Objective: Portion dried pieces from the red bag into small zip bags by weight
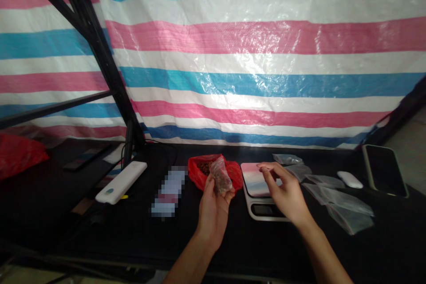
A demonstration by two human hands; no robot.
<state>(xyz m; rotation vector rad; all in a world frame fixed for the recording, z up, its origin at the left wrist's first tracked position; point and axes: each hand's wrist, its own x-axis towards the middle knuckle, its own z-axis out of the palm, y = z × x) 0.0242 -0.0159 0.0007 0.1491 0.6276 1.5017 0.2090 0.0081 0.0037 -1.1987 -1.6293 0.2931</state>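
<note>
My left hand [214,213] is closed around a small clear plastic bag [221,175] with brownish bits inside. Just behind that bag lies a red plastic bag [196,176], its mouth spread, with loose brown granules [204,167] in it. My right hand [286,188] hovers over the silver plate of a small digital scale [253,182], its thumb and forefinger pinched together. Whatever may be between those fingertips is too small to make out. Part of the scale's right side is hidden behind this hand.
Several clear zip bags [349,208] lie right of the scale. Beyond them are a white mouse-shaped object [349,179] and a dark-screened phone [386,171]. Left are a blurred-out item [169,191], a long white device [121,183] and a black metal frame [109,66]. Striped sheeting [253,66] hangs behind.
</note>
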